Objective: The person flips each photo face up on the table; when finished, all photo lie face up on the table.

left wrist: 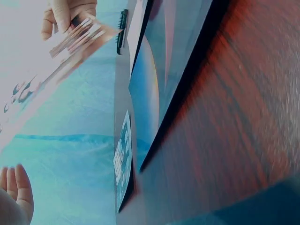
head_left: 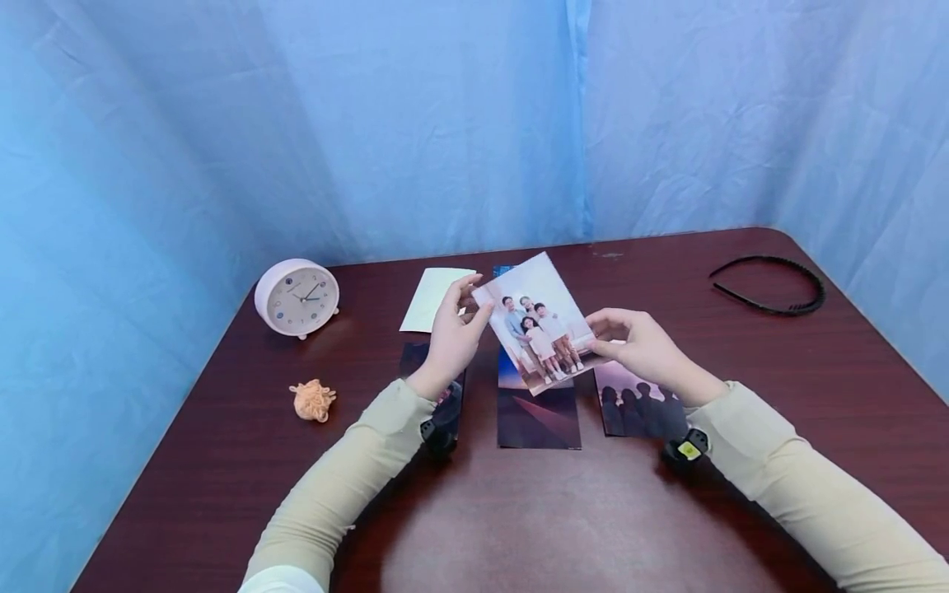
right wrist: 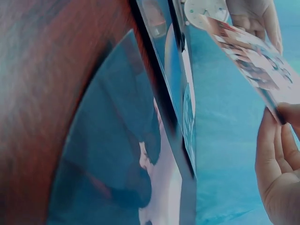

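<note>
A family photo [head_left: 539,325] is held up tilted above the table, its picture side facing the head camera. My left hand [head_left: 454,333] is at its left corner, the thumb over the edge. In the left wrist view some left-hand fingers look fairly straight, and the corner is out of frame. My right hand [head_left: 641,346] pinches the right corner between thumb and fingers, plain in the right wrist view. Beneath lie a dark photo with a coloured arc [head_left: 537,420], a silhouette photo [head_left: 641,408], and another dark photo [head_left: 415,357] partly behind my left arm.
A white sheet [head_left: 430,301] lies behind my left hand. A blue picture [head_left: 501,270] shows partly behind the held photo. At left stand a white alarm clock [head_left: 298,298] and a peach-coloured bundle [head_left: 313,400]. A black headband [head_left: 804,284] lies far right. Blue curtains [head_left: 445,123] surround the table.
</note>
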`<control>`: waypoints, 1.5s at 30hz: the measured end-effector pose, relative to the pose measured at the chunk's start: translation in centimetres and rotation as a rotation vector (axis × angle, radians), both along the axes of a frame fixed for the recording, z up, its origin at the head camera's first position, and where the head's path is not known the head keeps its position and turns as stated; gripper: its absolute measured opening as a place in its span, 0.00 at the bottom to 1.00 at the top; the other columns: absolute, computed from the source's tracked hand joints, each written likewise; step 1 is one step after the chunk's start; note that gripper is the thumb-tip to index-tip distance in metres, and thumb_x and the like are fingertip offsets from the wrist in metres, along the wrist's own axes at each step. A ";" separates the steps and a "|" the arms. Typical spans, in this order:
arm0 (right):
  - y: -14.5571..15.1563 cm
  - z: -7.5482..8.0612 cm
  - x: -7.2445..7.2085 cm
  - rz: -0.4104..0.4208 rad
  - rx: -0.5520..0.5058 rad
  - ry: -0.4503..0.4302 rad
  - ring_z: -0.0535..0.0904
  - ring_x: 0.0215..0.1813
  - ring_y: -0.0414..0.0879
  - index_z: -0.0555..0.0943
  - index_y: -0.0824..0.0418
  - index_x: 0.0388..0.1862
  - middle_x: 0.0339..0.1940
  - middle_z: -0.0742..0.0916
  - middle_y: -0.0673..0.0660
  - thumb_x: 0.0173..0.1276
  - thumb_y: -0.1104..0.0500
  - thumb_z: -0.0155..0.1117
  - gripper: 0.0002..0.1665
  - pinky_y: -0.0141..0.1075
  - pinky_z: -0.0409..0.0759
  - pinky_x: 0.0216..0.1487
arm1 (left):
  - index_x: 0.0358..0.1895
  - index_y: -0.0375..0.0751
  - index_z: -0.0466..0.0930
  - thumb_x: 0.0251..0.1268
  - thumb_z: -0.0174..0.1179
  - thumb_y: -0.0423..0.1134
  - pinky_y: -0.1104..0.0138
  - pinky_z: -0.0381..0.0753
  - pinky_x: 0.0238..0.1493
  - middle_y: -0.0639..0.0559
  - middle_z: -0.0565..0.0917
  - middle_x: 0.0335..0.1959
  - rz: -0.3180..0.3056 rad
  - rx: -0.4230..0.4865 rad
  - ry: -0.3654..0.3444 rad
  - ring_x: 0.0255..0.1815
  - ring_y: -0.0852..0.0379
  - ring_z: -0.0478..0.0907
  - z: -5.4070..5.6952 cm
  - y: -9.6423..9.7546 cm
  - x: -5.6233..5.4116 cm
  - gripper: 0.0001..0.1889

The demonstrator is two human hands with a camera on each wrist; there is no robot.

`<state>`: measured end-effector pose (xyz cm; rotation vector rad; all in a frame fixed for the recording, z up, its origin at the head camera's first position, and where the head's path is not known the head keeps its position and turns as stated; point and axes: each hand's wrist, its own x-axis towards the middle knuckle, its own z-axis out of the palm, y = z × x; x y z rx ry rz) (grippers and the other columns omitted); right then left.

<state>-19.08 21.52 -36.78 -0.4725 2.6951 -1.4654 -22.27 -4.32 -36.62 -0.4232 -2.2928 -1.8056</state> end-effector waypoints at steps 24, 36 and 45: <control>0.0 -1.1 0.4 -0.198 -0.448 -0.087 0.81 0.38 0.28 0.68 0.75 0.60 0.33 0.80 0.40 0.69 0.65 0.57 0.23 0.26 0.81 0.38 | 0.60 0.29 0.68 0.64 0.55 0.25 0.63 0.82 0.44 0.32 0.76 0.47 -0.107 0.088 -0.147 0.43 0.48 0.78 -1.5 4.5 2.5 0.21; 0.8 -0.9 0.1 -0.176 -0.370 -0.061 0.81 0.35 0.29 0.69 0.74 0.59 0.32 0.81 0.40 0.68 0.63 0.60 0.24 0.27 0.82 0.36 | 0.59 0.29 0.70 0.63 0.56 0.24 0.64 0.84 0.41 0.38 0.78 0.39 -0.106 0.173 -0.230 0.34 0.60 0.78 -2.3 5.1 1.7 0.20; 2.4 0.0 -1.1 -0.197 -0.158 0.011 0.82 0.25 0.37 0.72 0.73 0.59 0.28 0.83 0.45 0.69 0.59 0.60 0.24 0.30 0.82 0.29 | 0.59 0.33 0.72 0.64 0.57 0.27 0.66 0.84 0.41 0.47 0.75 0.33 -0.111 0.174 -0.232 0.31 0.63 0.78 -1.6 6.1 0.5 0.19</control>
